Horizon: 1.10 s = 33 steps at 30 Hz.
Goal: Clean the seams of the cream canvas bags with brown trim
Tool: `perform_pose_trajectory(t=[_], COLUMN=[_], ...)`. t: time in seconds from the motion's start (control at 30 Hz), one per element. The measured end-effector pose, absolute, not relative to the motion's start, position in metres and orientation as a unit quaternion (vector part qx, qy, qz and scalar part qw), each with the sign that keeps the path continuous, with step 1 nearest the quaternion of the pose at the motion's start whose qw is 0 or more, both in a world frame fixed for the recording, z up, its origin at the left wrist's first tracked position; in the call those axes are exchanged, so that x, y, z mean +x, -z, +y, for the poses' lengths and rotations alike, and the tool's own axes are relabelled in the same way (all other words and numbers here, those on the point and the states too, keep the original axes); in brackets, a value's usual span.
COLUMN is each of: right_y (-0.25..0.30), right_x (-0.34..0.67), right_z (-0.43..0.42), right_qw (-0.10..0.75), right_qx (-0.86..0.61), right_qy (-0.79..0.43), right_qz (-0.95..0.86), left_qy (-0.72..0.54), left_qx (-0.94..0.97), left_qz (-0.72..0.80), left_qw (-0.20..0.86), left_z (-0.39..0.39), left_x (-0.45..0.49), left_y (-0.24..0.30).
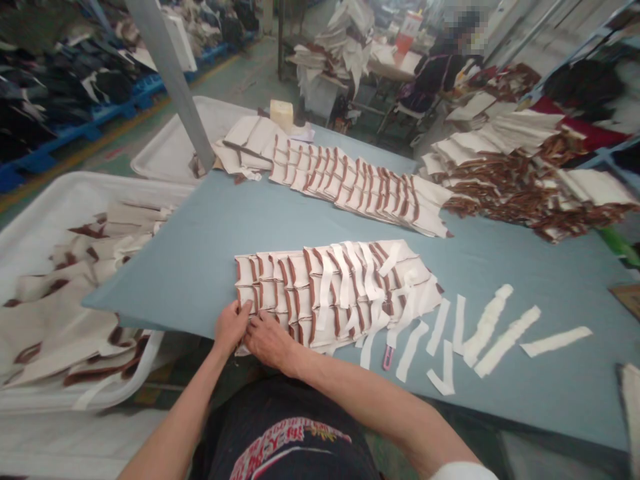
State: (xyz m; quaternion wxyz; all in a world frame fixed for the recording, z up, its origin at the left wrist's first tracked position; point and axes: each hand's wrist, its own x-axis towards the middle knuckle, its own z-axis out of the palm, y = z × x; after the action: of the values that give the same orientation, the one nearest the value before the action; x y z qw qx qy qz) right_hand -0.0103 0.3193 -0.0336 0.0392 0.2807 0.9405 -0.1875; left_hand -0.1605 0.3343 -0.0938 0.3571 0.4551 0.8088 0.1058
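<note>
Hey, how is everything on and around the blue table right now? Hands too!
Near cloth row: overlapping, fanned out
Left hand: touching the row's end
Right hand: beside it, fingers bent on the row
Far cloth row: overlapping, untouched
White strips: loose, some on the near row
Pink object: lying down
Cloth heap: messy
Front white tub: loaded with cloth pieces

On your table (220,227), the near fabric row (303,297) lies before you; behind it sits the far fabric row (345,177), right of it loose strips (487,327), left of it a fabric-filled tub (107,183).
</note>
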Motion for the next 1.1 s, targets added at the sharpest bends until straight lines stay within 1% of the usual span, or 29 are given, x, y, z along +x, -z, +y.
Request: perform_pose_trajectory(t=[0.2, 0.37, 0.5, 0.67, 0.83, 0.97, 1.1], right_y=[0.007, 0.011, 0.025, 0.045, 0.056, 0.061, 0.061], right_x=[-0.008, -0.009, -0.013, -0.017, -0.014, -0.014, -0.011], right_z=[0.322, 0.324, 0.322, 0.32, 0.307, 0.305, 0.32], right_qw=[0.109, 0.155, 0.159, 0.164, 0.147, 0.132, 0.14], right_qx=[0.241, 0.251, 0.28, 0.349, 0.395, 0.405, 0.414], right_qy=[0.119, 0.094, 0.089, 0.079, 0.089, 0.117, 0.145], right_qz=[0.957, 0.951, 0.943, 0.919, 0.902, 0.897, 0.888], left_qy=[-0.076, -0.057, -0.024, 0.029, 0.061, 0.06, 0.026], left_qx=[0.482, 0.509, 0.506, 0.497, 0.498, 0.52, 0.562], left_qz=[0.804, 0.807, 0.826, 0.838, 0.843, 0.838, 0.818], left_qw=[0.34, 0.295, 0.248, 0.226, 0.192, 0.152, 0.12], left_z=[0.338, 0.345, 0.34, 0.332, 0.327, 0.324, 0.32], left_x=[-0.166, -0.186, -0.222, -0.266, -0.311, -0.337, -0.351], left_y=[0.079, 0.083, 0.081, 0.075, 0.054, 0.032, 0.017])
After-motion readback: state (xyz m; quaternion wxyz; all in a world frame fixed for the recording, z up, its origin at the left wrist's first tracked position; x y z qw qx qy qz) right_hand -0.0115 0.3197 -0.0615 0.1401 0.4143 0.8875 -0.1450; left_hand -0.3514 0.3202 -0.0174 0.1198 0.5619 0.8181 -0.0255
